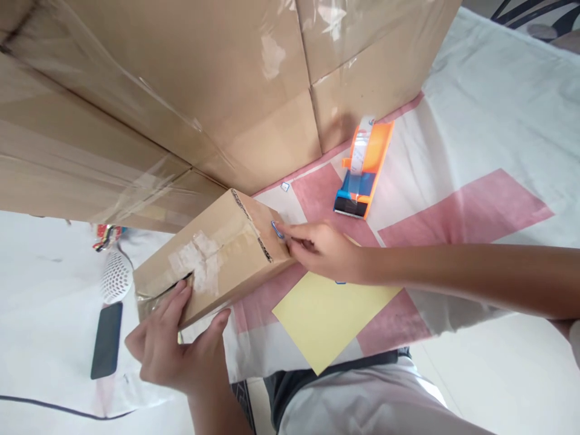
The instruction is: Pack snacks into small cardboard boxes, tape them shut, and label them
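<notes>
A taped cardboard box [217, 241] lies slantwise on the cloth-covered table. My left hand [176, 344] grips its near left end, with fingertips on the top face by a dark slit and the thumb along the near side. At the box's right end face, my right hand [324, 248] pinches a small blue-edged sticker [277, 230] against the cardboard. Its index fingertip touches the sticker, and the other fingers are curled. Below my right forearm is a yellow sheet [335, 320], partly covered by that hand; a bit of blue shows on it.
Large taped cartons [226, 90] stand along the back. An orange tape dispenser [367, 169] sits before them, near a loose blue-edged sticker [285, 187]. At left are a dark phone [107, 340], a white perforated object [116, 277] and a black cable [63, 406].
</notes>
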Demonstrator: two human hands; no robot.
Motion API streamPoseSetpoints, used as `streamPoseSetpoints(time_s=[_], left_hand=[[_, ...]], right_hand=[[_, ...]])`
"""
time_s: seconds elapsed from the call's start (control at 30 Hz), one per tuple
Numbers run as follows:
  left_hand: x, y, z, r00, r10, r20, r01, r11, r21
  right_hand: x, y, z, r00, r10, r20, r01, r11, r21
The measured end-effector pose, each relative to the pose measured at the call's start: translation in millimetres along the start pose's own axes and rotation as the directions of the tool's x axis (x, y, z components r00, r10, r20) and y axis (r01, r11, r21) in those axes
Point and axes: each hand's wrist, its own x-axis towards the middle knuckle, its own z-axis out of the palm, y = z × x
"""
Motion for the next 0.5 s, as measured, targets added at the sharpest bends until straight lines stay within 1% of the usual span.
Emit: streamPoseSetpoints(time_s=[0.03, 0.1, 0.17, 0.23, 0.27, 0.33, 0.37, 0.43, 0.47, 0.5], left_hand=[[-0.6, -0.6, -1.1, 1.000, 0.007, 0.000, -0.007, 1.000, -0.007], [-2.6, -2.4, -2.6, 1.000, -0.023, -0.018, 0.022, 1.000, -0.010], [-5.4, -4.9, -3.4, 0.994, -0.096, -0.051, 0.096, 0.995, -0.009], [-8.2, -8.2, -4.0, 0.983, -0.161, -0.086, 0.159, 0.987, -0.028], [-9.5, -10.0, -4.2, 0.979, -0.177, -0.099, 0.174, 0.984, -0.047], [-11.5, -13.5, -4.6, 0.975, -0.191, -0.115, 0.182, 0.980, -0.081], [-12.2, -15.0, -4.8, 0.975, -0.190, -0.117, 0.180, 0.979, -0.094], [-13.0, -17.5, -4.6, 0.978, -0.171, -0.121, 0.159, 0.982, -0.106], [-13.2, -18.5, -4.5, 0.980, -0.152, -0.126, 0.140, 0.985, -0.099], [-13.3, -19.4, -4.2, 0.983, -0.126, -0.131, 0.115, 0.990, -0.086]], right_hand=[[-3.9, -0.3, 1.2, 0.999, -0.042, 0.006, 0.042, 0.997, -0.066], [-10.2, -0.6, 2.5, 0.983, -0.184, 0.020, 0.184, 0.958, -0.220], [-13.9, -1.5, 2.2, 0.944, -0.321, 0.080, 0.327, 0.869, -0.371], [-15.2, -3.9, 0.4, 0.900, -0.404, 0.162, 0.431, 0.775, -0.462], [-15.0, -5.4, -0.9, 0.881, -0.432, 0.192, 0.468, 0.742, -0.479], [-14.0, -7.0, -3.4, 0.850, -0.482, 0.214, 0.523, 0.715, -0.465], [-13.4, -6.8, -4.3, 0.839, -0.504, 0.206, 0.540, 0.721, -0.434], [-13.0, -3.5, -4.7, 0.822, -0.541, 0.177, 0.568, 0.761, -0.314], [-13.1, -0.9, -4.2, 0.821, -0.548, 0.161, 0.571, 0.787, -0.233], [-13.3, 2.2, -3.1, 0.829, -0.539, 0.149, 0.558, 0.817, -0.147]])
